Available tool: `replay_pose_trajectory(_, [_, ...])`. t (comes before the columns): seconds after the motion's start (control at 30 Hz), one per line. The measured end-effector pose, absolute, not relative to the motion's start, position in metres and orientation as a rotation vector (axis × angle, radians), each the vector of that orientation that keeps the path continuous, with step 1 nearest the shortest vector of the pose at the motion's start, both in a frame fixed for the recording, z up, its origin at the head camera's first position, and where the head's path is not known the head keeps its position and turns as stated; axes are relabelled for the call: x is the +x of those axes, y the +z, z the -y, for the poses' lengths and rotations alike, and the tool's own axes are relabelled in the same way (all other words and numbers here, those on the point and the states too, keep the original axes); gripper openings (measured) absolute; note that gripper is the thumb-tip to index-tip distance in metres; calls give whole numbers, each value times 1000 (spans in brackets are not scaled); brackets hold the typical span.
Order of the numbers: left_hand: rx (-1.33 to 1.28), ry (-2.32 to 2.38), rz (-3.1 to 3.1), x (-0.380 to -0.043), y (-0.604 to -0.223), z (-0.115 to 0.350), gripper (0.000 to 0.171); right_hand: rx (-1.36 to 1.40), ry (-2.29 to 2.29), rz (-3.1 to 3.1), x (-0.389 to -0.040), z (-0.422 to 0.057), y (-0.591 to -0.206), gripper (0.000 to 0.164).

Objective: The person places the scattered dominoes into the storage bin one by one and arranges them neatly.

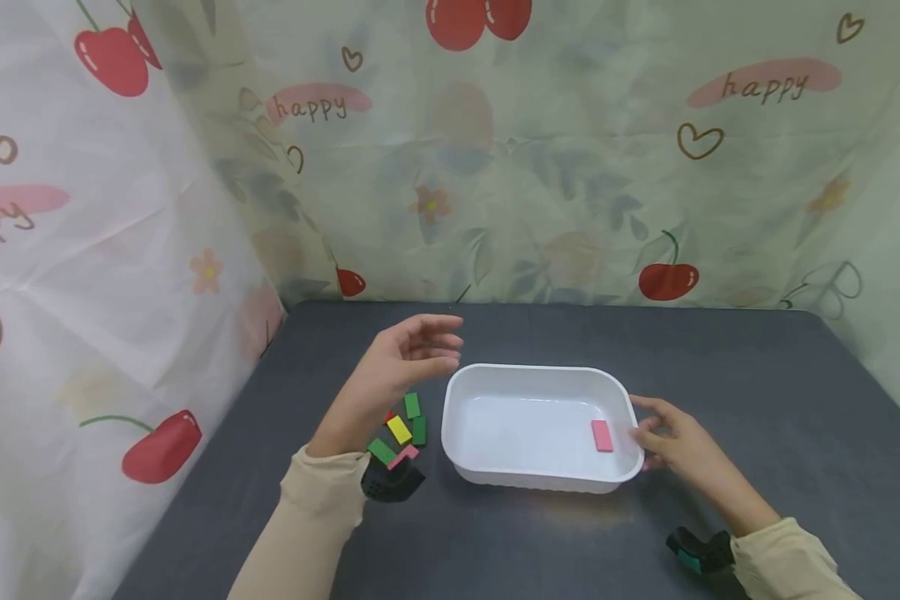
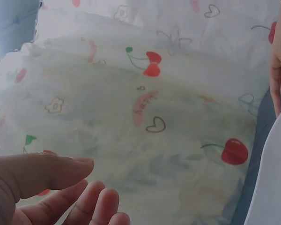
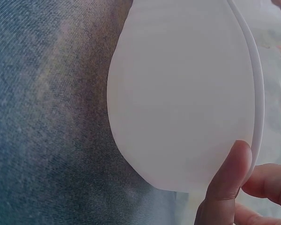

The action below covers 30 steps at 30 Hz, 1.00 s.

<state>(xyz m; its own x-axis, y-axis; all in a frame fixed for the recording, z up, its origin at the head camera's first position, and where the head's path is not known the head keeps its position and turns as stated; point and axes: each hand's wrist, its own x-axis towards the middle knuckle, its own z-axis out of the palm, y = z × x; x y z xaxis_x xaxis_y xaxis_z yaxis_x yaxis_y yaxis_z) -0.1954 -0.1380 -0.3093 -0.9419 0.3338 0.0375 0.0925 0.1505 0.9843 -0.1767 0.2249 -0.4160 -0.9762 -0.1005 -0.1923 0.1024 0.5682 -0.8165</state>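
Note:
A white plastic tray with rounded corners stands on the dark table, a pink block lying inside near its right end. My right hand holds the tray at its right end; in the right wrist view the thumb lies against the outer wall just below the rim. Raised near the tray's left far corner, my left hand has loosely bent fingers with nothing between them. Below it lie several small blocks: green, yellow and pink, plus a red one partly hidden by the wrist.
The dark tabletop extends around the tray. A printed cloth with cherries and hearts hangs behind the table and along its left side. Dark straps with a camera mount sit at both wrists.

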Motion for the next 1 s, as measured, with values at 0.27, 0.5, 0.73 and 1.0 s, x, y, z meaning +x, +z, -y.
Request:
replay_pose_trajectory(0.27, [274,1778,-2351,-192,-337,174,47,25,-1350,-2599,-176,-226,-415,61])
replay_pose_trajectory(0.5, [358,1559,-2399,-196,-384,195,47,27,-1347,-2607,-175,-224,-415,61])
replay_pose_trajectory(0.73, [256,1308,-2454,-197,-419,205,39,19,-1353,-2603,-175,-224,-415,61])
replay_pose_trajectory(1.0, [174,1067,-2520,-197,-433,206,34,23,-1347,-2602,-176,-225,-415,61])
